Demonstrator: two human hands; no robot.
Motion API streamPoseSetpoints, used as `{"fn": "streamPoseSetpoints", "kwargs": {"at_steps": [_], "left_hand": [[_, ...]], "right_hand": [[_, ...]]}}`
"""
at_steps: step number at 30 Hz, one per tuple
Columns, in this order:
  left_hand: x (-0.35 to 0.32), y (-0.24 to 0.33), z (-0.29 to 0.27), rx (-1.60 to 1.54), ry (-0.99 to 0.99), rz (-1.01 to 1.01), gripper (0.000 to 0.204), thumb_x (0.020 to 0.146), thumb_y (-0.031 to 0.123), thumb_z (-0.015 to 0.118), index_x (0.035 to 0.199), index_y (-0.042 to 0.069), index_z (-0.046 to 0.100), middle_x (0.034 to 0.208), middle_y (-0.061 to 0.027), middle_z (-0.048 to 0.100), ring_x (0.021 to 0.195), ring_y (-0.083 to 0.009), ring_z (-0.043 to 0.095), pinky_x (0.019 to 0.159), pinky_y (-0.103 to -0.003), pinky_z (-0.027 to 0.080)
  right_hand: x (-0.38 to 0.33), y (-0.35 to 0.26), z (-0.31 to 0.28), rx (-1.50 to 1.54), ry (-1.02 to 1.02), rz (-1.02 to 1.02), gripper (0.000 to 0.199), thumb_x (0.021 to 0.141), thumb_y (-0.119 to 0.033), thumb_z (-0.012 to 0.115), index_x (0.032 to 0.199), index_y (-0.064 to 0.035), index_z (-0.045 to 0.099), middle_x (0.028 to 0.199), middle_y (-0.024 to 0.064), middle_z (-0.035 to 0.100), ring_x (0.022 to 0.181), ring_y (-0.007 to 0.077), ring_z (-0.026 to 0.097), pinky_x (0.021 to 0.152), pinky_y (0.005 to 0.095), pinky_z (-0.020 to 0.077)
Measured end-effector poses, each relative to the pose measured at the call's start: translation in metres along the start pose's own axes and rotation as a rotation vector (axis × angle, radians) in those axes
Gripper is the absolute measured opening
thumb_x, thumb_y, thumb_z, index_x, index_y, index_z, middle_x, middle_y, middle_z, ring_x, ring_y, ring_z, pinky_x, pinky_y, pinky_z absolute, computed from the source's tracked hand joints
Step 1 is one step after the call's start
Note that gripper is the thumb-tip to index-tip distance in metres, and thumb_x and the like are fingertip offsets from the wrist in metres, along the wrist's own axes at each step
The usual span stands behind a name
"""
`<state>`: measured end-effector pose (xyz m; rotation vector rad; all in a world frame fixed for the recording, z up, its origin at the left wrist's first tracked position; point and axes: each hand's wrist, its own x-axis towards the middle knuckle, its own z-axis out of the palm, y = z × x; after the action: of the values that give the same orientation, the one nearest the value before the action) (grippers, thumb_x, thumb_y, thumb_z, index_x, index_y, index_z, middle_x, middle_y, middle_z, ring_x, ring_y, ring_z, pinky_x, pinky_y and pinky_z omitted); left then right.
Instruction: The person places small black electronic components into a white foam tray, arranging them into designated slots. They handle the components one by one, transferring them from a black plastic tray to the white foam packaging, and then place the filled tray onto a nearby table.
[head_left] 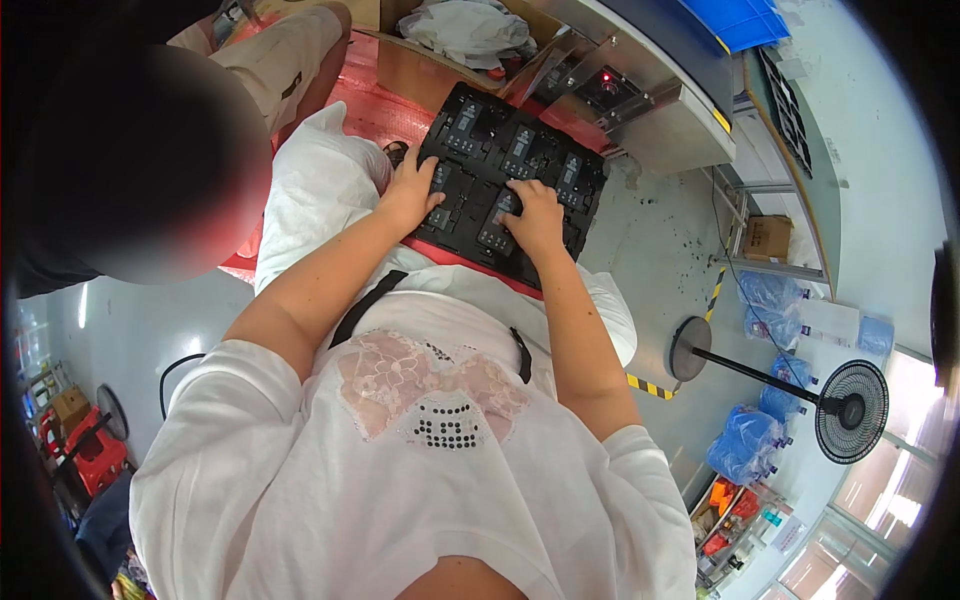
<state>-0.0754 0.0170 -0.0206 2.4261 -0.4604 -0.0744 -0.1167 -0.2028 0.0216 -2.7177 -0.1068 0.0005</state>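
Both arms forward, fingers bent; can't tell if gripping. Left hand (408, 197) on black tray's (520, 266) left side, right hand (538, 218) over a black module (494, 236). Tray before my lap; grey floor (645, 235), pedestal fan (851, 412) rightward.

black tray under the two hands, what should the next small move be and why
Probably a gentle pinch with the right hand on the small black part beside its thumb, to check whether it is loose: that hand's thumb and fingertips are right at the part, and the left hand is at the left side of the tray, where it could steady it.
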Motion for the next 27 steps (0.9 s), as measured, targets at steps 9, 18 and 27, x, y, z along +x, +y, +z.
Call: {"fn": "streamPoseSetpoints", "kwargs": {"at_steps": [9, 18, 27], "left_hand": [[-0.018, 0.018, -0.013, 0.128, -0.11, -0.3, 0.091, 0.072, 0.027, 0.071, 0.136, -0.002, 0.015, 0.137, -0.0309, 0.017, 0.124, -0.044, 0.03, 0.098, -0.046, 0.035], [-0.014, 0.009, -0.012, -0.008, -0.282, -0.355, 0.1, 0.07, 0.02, 0.074, 0.137, -0.006, 0.004, 0.132, -0.0333, 0.028, 0.116, -0.0445, 0.041, 0.095, -0.042, 0.039], [-0.022, 0.022, -0.031, 0.193, -0.227, -0.084, 0.084, 0.066, 0.018, 0.074, 0.134, 0.004, 0.028, 0.136, -0.0291, 0.022, 0.124, -0.0414, 0.031, 0.095, -0.046, 0.038]], "right_hand": [[-0.068, 0.04, -0.026, 0.128, 0.186, 0.31, 0.036, 0.071, -0.021, 0.068, 0.101, -0.0034, 0.059, 0.097, 0.0161, 0.058, 0.09, 0.0341, 0.056, 0.078, 0.0393, 0.0446], [-0.104, 0.026, -0.006, 0.08, 0.225, 0.684, 0.026, 0.07, -0.015, 0.069, 0.091, -0.0025, 0.062, 0.097, 0.0186, 0.054, 0.092, 0.0337, 0.051, 0.082, 0.0409, 0.0406], [-0.11, 0.019, -0.014, -0.194, 0.212, 0.443, 0.034, 0.067, -0.021, 0.072, 0.098, -0.0095, 0.064, 0.114, 0.014, 0.047, 0.104, 0.0322, 0.044, 0.086, 0.0435, 0.038]]}}
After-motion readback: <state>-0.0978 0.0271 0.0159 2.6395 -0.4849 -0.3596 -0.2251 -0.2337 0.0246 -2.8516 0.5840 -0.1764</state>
